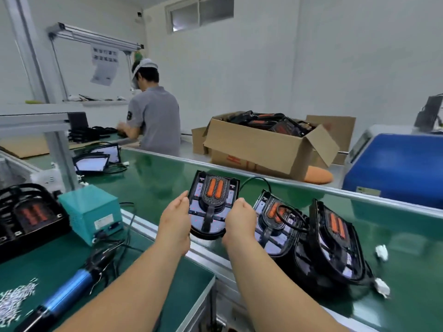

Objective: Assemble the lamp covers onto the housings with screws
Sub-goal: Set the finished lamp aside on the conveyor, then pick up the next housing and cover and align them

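Observation:
A black lamp unit (212,202) with two orange strips is held above the green conveyor belt (153,178). My left hand (176,219) grips its left edge and my right hand (241,220) grips its right edge. Two more lamp units (275,221) (335,238) lean against each other on the belt to the right, with black cables and white connectors (381,252). A blue electric screwdriver (69,291) lies on the near bench, next to a pile of small silver screws (14,300). Another lamp unit (28,216) sits at the far left.
A teal power box (90,212) stands beside the screwdriver. An open cardboard box (263,144) of lamp parts and a blue machine (395,164) stand beyond the belt. Another person (153,116) works at a bench behind. An aluminium post (61,154) rises at left.

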